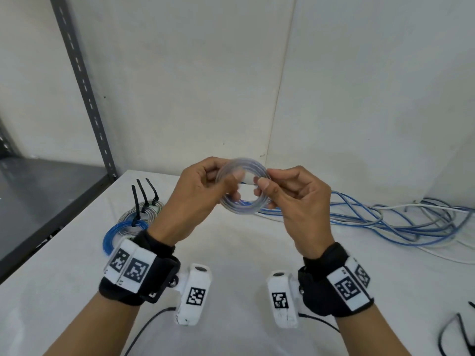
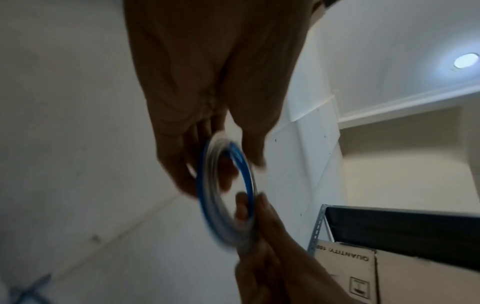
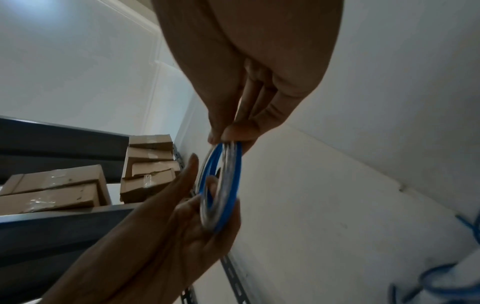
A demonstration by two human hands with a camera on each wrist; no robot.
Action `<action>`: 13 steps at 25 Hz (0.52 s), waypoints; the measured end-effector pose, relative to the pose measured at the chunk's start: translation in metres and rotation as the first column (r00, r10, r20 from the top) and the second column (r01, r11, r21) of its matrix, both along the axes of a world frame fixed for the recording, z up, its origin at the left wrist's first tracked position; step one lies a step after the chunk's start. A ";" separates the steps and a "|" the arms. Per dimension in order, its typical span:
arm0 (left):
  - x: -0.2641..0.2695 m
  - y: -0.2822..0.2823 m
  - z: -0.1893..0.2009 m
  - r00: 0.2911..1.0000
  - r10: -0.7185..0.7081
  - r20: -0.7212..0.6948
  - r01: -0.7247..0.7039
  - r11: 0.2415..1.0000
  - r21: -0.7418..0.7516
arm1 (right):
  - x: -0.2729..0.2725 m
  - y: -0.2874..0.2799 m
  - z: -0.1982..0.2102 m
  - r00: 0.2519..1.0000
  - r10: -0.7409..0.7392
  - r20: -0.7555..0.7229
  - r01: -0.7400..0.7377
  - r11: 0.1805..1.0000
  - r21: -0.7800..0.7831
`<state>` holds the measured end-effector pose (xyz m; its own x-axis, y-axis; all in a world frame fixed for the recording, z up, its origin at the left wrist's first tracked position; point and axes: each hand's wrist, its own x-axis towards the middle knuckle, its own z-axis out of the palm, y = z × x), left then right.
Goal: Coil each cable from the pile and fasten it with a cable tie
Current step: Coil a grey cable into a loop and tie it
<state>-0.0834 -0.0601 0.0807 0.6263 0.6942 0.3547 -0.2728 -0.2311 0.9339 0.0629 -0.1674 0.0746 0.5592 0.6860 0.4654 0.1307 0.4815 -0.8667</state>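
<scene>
Wrist cameras [image 1: 195, 294] are strapped to both forearms at the bottom of the head view. Above the table [image 1: 231, 253], a coil [image 1: 243, 187] of blue and clear cable is held upright between both hands. Its left rim is gripped by the left hand [image 1: 198, 196], with fingers curled through the ring. Its right rim is pinched by the thumb and fingertips of the right hand [image 1: 295, 201]. The pile [image 1: 385, 222] of loose blue and white cable is spread on the table to the right, behind the right hand. Three finished coils [image 1: 136, 222], each bound with a black tie, are laid beside the left wrist. Spare ties [image 1: 460, 332] are seen at the lower right edge.
</scene>
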 end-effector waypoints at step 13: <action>-0.026 0.003 0.015 0.943 -0.150 -0.297 0.123 0.986 -0.109 | 0.017 -0.009 0.005 0.975 0.142 0.172 -0.124 0.986 -0.111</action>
<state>-0.1090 -0.0572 0.0957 0.7857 0.6142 0.0743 0.0037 -0.1247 0.9922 0.0803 -0.1761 0.0794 0.3736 0.7963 0.4758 0.2280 0.4184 -0.8792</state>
